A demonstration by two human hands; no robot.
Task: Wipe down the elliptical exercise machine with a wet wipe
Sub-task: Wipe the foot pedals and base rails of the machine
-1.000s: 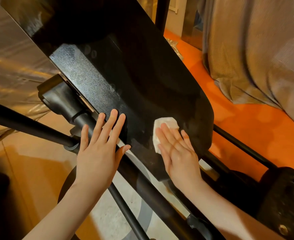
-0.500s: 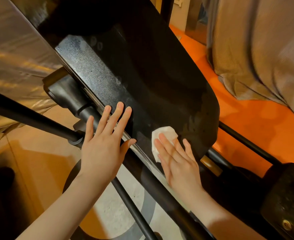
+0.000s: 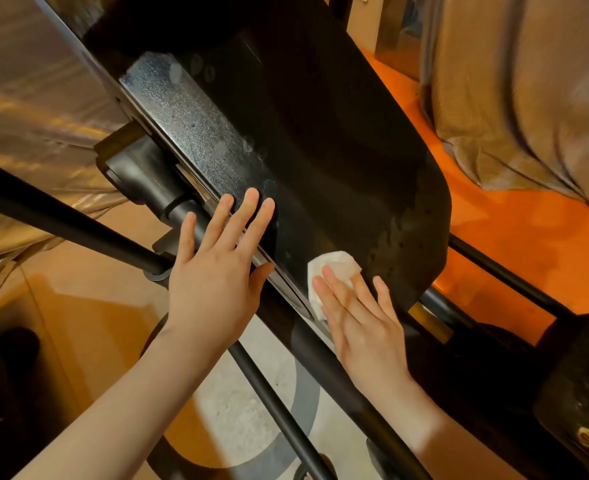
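Since a second ago, your right hand (image 3: 362,323) has slid the wet wipe (image 3: 331,271) nearer along the panel toward its lower left edge, and your left hand (image 3: 217,268) has kept its place. You press the wipe flat under straight, slightly spread fingers; nothing curls round it. It is a small white wad, crumpled, showing past your fingertips on the far side and along the left of your hand. Your left hand lies flat with its fingers straight and a little apart, the fingertips resting on the speckled strip of the elliptical machine's black panel (image 3: 338,150), the palm over the dark tube below it.

That panel runs from far left to near right, glossy black, rounded at its right corner. Pale fingerprint-like smudges dot the speckled strip, and a dull patchy film shows near the rounded edge, just right of the wipe. A black bar (image 3: 61,220) crosses at left beneath your left hand. An orange floor (image 3: 528,237) lies to the right, with a tan draped cloth (image 3: 528,98) far right and a shiny gold sheet (image 3: 26,116) at left.
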